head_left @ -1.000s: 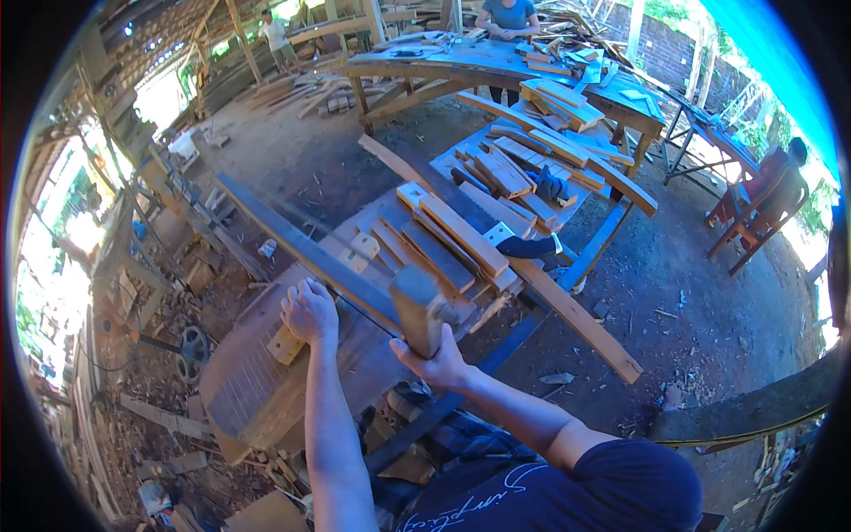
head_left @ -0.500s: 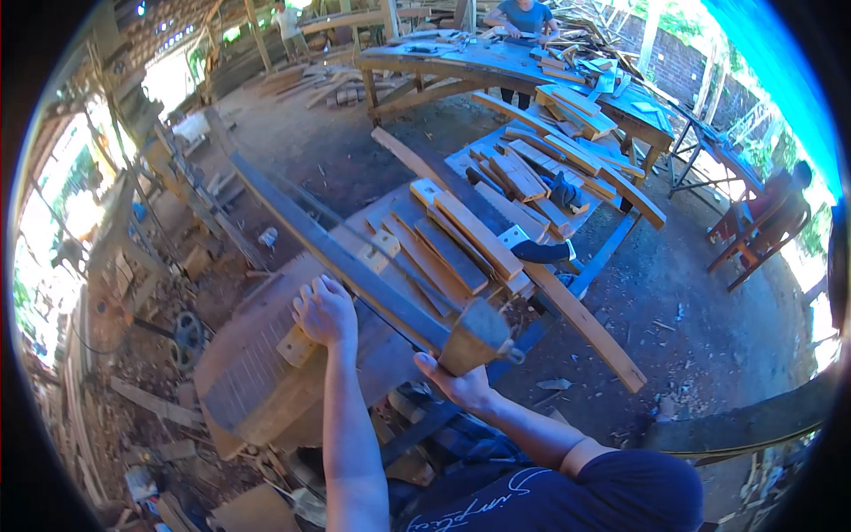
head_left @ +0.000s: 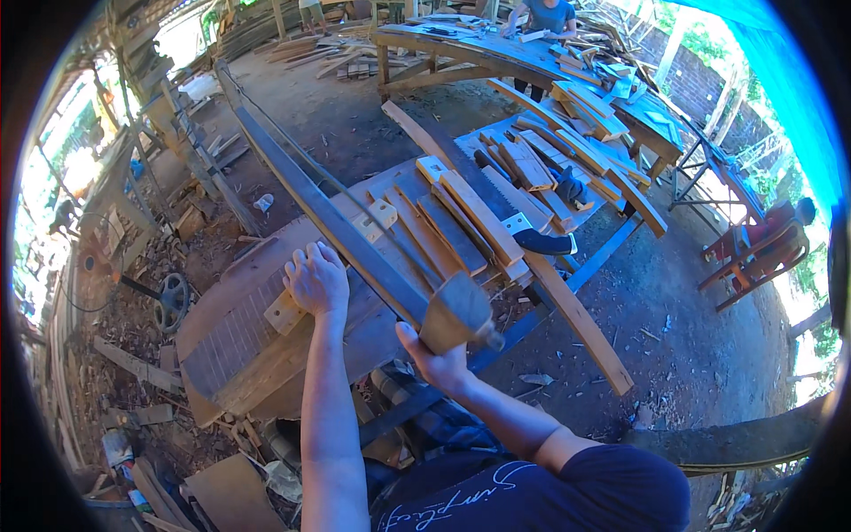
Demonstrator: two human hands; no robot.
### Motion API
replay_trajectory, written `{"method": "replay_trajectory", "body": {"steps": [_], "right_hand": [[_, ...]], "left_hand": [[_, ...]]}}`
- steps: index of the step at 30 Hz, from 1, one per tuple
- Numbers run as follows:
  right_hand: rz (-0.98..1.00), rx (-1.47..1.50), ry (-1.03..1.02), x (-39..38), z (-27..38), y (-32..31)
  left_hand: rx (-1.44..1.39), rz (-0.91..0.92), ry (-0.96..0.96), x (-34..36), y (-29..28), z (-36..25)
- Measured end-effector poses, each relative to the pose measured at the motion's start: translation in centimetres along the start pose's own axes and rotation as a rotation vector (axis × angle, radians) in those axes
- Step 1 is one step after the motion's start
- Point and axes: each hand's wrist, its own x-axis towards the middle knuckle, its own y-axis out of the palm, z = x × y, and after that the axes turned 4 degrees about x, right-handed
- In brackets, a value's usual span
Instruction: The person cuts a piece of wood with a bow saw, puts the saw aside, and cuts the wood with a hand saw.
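Note:
My right hand (head_left: 433, 356) grips the handle of a wooden mallet (head_left: 456, 312), whose block head is raised just right of a long dark beam (head_left: 328, 215). That beam runs diagonally across the workbench (head_left: 232, 341). My left hand (head_left: 316, 278) rests with bent fingers on the bench top, pressed against the beam's left side. A small pale wood block (head_left: 284, 311) lies just left of that hand, and another pale block (head_left: 377, 221) sits on the beam's right side.
Several planks and a handsaw (head_left: 514, 213) with a dark handle lie on the bench to the right. A person stands at the far table (head_left: 479, 49); another sits on a red chair (head_left: 753, 253) at right. Scrap wood and a small wheel (head_left: 171, 297) litter the dirt floor at left.
The mallet swung from upright above the bench to lower and to the right of the beam. My left hand stayed pressed on the bench by the beam.

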Motion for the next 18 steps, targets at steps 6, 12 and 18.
{"method": "replay_trajectory", "body": {"steps": [6,12,18], "right_hand": [[0.178,-0.030,0.327,0.3,4.6,-2.0],[0.104,-0.031,0.337,-3.9,2.9,-4.2],[0.055,0.081,0.202,-0.6,0.5,0.5]], "left_hand": [[0.009,0.019,-0.031,-0.4,-0.2,-0.2],[-0.038,-0.035,-0.034,-0.4,-0.3,-1.6],[-0.049,0.012,-0.004,-0.2,-0.6,-0.9]]}}
